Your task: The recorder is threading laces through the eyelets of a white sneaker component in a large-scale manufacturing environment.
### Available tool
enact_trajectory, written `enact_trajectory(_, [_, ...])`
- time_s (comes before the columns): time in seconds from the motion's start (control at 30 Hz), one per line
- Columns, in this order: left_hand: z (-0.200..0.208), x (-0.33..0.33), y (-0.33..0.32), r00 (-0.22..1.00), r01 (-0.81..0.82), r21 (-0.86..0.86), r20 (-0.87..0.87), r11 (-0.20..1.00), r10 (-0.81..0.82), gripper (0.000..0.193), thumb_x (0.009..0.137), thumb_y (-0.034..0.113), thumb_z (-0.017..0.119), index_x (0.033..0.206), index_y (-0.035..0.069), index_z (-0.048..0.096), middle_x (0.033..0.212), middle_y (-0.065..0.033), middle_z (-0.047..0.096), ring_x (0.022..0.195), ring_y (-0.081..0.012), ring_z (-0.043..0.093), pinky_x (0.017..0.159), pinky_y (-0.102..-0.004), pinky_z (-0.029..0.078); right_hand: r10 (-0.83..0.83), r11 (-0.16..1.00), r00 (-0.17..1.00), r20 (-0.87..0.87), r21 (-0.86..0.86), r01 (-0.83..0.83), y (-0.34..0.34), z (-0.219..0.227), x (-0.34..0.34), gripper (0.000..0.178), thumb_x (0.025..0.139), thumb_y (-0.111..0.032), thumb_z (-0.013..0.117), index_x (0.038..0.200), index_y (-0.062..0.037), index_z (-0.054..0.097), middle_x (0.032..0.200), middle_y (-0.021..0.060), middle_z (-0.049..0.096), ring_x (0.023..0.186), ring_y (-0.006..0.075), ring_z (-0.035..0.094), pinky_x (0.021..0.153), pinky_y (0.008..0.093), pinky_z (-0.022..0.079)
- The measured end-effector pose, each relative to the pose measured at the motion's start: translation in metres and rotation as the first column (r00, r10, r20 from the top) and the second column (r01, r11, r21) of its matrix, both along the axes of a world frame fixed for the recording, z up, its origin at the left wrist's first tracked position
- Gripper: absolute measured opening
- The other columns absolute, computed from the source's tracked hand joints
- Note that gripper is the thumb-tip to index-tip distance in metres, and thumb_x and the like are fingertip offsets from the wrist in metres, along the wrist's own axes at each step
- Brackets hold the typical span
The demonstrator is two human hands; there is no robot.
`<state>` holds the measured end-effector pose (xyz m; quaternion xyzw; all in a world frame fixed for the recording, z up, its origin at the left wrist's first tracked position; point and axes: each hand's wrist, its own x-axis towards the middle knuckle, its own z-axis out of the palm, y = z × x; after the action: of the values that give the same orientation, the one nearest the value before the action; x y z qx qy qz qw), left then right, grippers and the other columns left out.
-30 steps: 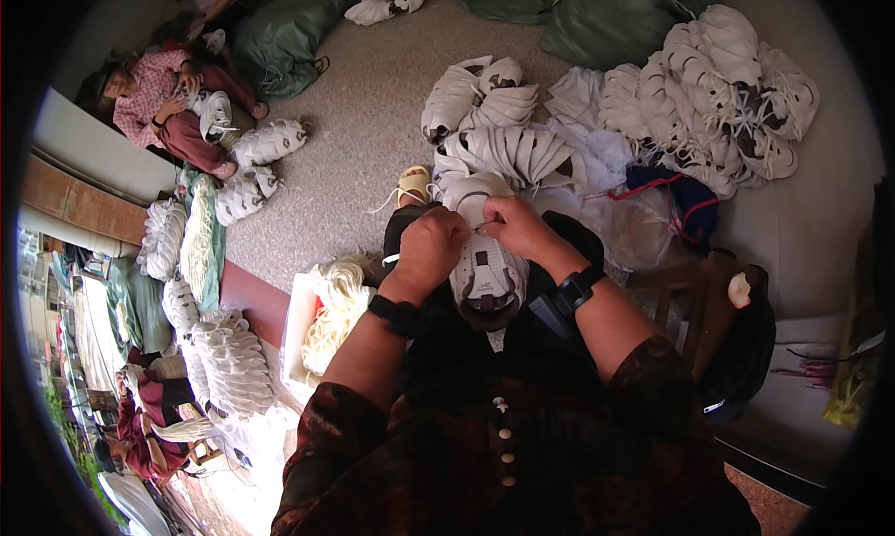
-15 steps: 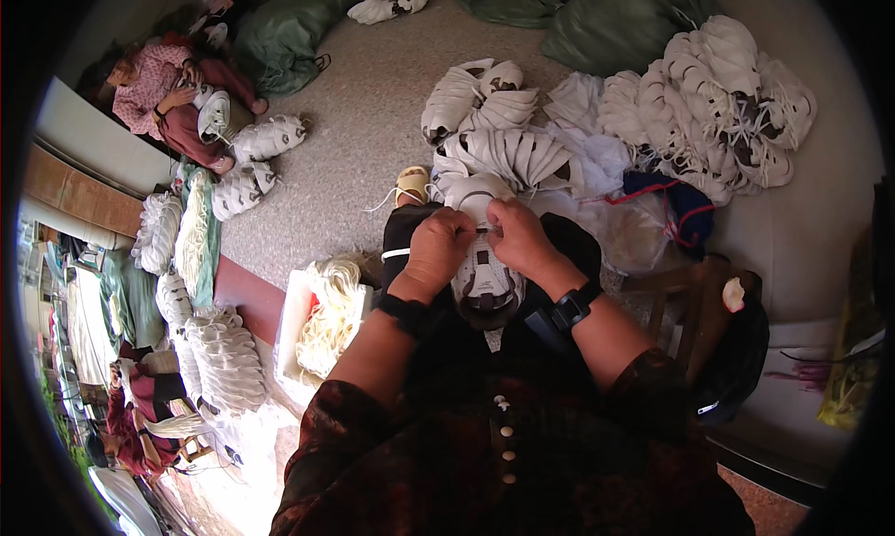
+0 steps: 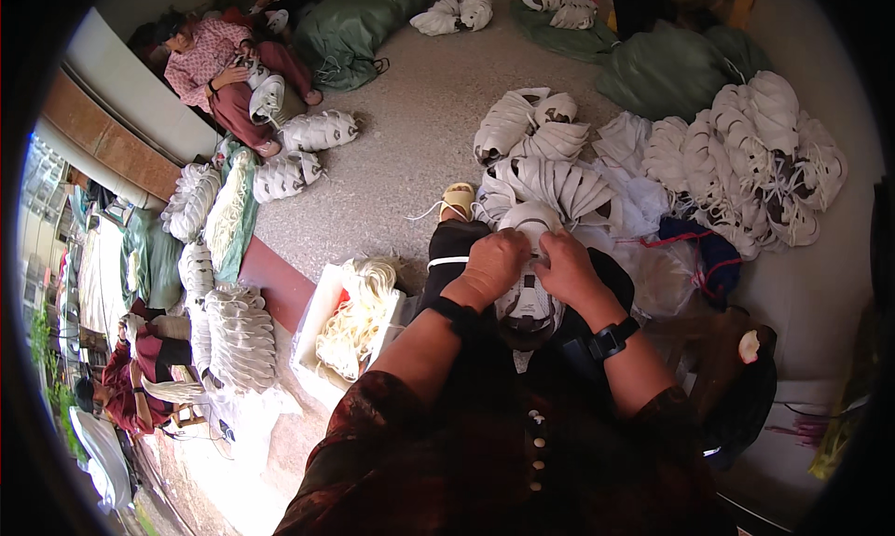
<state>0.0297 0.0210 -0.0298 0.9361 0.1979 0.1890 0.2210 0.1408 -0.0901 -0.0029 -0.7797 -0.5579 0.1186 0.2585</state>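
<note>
A white shoe upper [image 3: 529, 305] with dark trim lies on my lap, its toe pointing away from me. My left hand [image 3: 497, 268] and my right hand [image 3: 567, 268] meet over its throat, below the rounded toe. The fingers of both hands are closed in a pinch against the upper. Whatever thin thing is between the fingertips is hidden by the fingers. A white band [image 3: 449, 261] runs around my left trouser leg.
Stacked white shoe uppers [image 3: 550, 184] lie just beyond my knees, with a bigger pile [image 3: 746, 154] at right. A box [image 3: 306, 351] of cream laces [image 3: 356, 320] stands left. Wooden stool [image 3: 709, 350] at right. A co-worker [image 3: 219, 65] sits far left near green sacks [image 3: 359, 28].
The view has swung, so the whole scene sits further right and lower. Both hands stay at the upper's throat and have come closer together.
</note>
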Motion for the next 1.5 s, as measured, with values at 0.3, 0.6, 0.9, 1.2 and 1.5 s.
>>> enact_trajectory(0.3, [-0.003,-0.007,-0.001,0.985,0.040,-0.169,0.174,0.985,-0.010,0.005,0.074,0.010,0.057,0.073,0.006,0.059,0.077,-0.0127,0.057,0.074,-0.0303,0.058,0.066,-0.0361,0.047,-0.005,1.000,0.986,0.166,-0.006,0.006,0.001,-0.012,-0.001,0.017,0.072,-0.008,0.064,0.083,0.0000,0.053,0.084,0.0194,0.055,0.080,0.0372,0.057,0.068,0.0437,0.046])
enact_trajectory(0.6, [-0.004,-0.001,0.006,0.986,0.155,-0.011,0.058,0.988,-0.154,0.007,0.073,0.012,0.058,0.076,0.007,0.059,0.081,-0.0124,0.059,0.075,-0.0302,0.061,0.066,-0.0369,0.050,0.086,0.996,0.991,0.103,-0.046,-0.082,0.002,-0.007,0.008,0.011,0.072,-0.004,0.060,0.081,0.0011,0.054,0.083,0.0217,0.056,0.080,0.0390,0.056,0.070,0.0450,0.046])
enact_trajectory(0.9, [-0.017,0.005,0.003,0.997,0.058,-0.211,0.057,0.976,-0.047,0.011,0.073,0.015,0.060,0.083,0.009,0.061,0.083,-0.0088,0.062,0.082,-0.0279,0.061,0.071,-0.0350,0.049,0.210,0.975,0.948,0.239,0.020,-0.221,0.000,-0.010,0.017,0.010,0.070,0.002,0.053,0.080,-0.0008,0.055,0.079,0.0187,0.056,0.076,0.0379,0.057,0.067,0.0442,0.046])
enact_trajectory(1.2, [-0.005,0.000,0.008,0.994,0.101,-0.268,0.072,0.958,-0.084,0.012,0.072,0.017,0.065,0.080,0.009,0.060,0.082,-0.0099,0.062,0.079,-0.0291,0.061,0.069,-0.0367,0.048,0.248,0.965,0.960,0.131,0.049,-0.256,-0.025,-0.004,0.055,0.006,0.072,-0.001,0.054,0.078,-0.0008,0.052,0.073,0.0179,0.055,0.069,0.0364,0.056,0.063,0.0413,0.045])
enact_trajectory(1.5, [-0.008,0.002,0.010,0.988,0.131,-0.194,0.100,0.972,-0.113,0.010,0.071,0.015,0.061,0.077,0.008,0.062,0.081,-0.0103,0.063,0.078,-0.0290,0.061,0.070,-0.0360,0.049,0.110,0.994,0.985,0.133,-0.022,-0.108,0.000,-0.015,0.017,0.010,0.074,-0.008,0.059,0.075,0.0000,0.053,0.069,0.0208,0.058,0.072,0.0395,0.058,0.064,0.0467,0.045])
